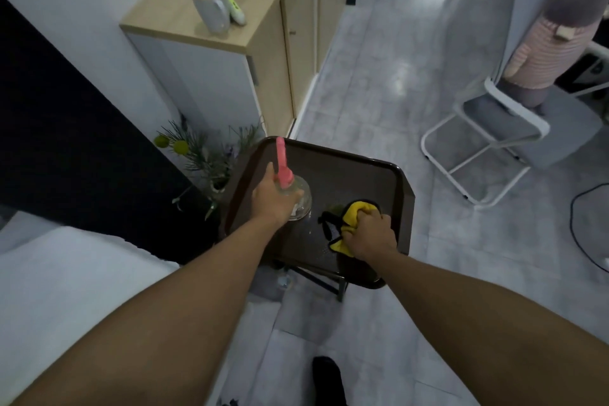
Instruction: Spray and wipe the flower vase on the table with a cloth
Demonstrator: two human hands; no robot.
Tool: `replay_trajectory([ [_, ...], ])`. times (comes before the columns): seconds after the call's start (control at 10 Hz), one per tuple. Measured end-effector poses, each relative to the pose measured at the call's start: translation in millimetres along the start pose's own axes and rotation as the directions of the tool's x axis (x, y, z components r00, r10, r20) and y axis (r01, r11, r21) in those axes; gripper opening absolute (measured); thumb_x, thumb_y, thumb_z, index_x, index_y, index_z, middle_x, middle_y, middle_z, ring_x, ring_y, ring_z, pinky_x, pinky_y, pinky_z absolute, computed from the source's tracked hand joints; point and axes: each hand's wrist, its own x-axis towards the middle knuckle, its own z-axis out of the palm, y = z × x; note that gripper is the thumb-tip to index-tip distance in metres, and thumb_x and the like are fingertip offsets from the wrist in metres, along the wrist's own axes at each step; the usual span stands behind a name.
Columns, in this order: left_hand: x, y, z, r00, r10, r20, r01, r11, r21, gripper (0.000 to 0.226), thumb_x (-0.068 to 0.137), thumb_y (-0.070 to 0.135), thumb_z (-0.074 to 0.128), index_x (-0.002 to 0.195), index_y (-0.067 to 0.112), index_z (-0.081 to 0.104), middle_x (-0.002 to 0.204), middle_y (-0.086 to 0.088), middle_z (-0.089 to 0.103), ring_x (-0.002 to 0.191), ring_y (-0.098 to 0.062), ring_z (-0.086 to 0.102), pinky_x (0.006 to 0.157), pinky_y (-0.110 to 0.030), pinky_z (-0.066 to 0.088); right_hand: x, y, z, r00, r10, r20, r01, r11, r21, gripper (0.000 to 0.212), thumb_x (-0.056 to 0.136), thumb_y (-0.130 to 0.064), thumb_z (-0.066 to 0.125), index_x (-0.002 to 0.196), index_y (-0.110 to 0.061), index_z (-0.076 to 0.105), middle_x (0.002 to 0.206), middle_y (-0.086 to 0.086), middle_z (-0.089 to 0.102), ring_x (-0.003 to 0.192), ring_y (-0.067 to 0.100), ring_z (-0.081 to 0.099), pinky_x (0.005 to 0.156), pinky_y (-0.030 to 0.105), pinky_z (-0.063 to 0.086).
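A small dark brown tray table [362,171] stands in front of me. My left hand [273,201] grips a clear spray bottle [301,199] with a pink spray head [282,161], held upright over the tray's left side. My right hand [370,234] is closed on a yellow and black cloth [351,212], pressed onto the tray's right part. The flower vase [217,186], with green stems and round yellow flowers [179,146], stands just left of the tray, partly hidden by its rim. Neither hand touches the vase.
A wooden-topped cabinet [184,23] with a grey mug [212,11] stands behind the vase. A white folding chair [487,148] holding a plush toy [543,43] is at the right. White bedding [66,273] lies lower left; a black cable [575,227] runs along the right floor.
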Motion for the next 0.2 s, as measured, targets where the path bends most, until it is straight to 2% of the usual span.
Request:
replay_trajectory([
  [0.1, -16, -11, -16, 0.996, -0.049, 0.079, 0.041, 0.993, 0.109, 0.087, 0.090, 0.022, 0.070, 0.159, 0.019, 0.018, 0.154, -0.008, 0.046, 0.141, -0.028, 0.042, 0.114, -0.042, 0.037, -12, -10, -11, 0.998, 0.054, 0.029, -0.054, 0.999, -0.006, 0.056, 0.090, -0.048, 0.062, 0.131, -0.012, 0.049, 0.147, 0.011, 0.040, 0.140, 0.041, 0.029, 0.106, 0.055, 0.042],
  [0.2, -35, -28, -38, 0.995, -0.060, 0.075, 0.044, 0.978, 0.202, 0.079, 0.096, 0.031, 0.063, 0.159, 0.021, 0.016, 0.159, -0.007, 0.038, 0.145, -0.028, 0.037, 0.115, -0.045, 0.037, -34, -28, -19, 0.997, 0.076, -0.022, -0.077, 0.996, -0.042, 0.070, 0.091, -0.052, 0.062, 0.142, -0.008, 0.041, 0.154, 0.013, 0.032, 0.144, 0.042, 0.023, 0.111, 0.058, 0.034],
])
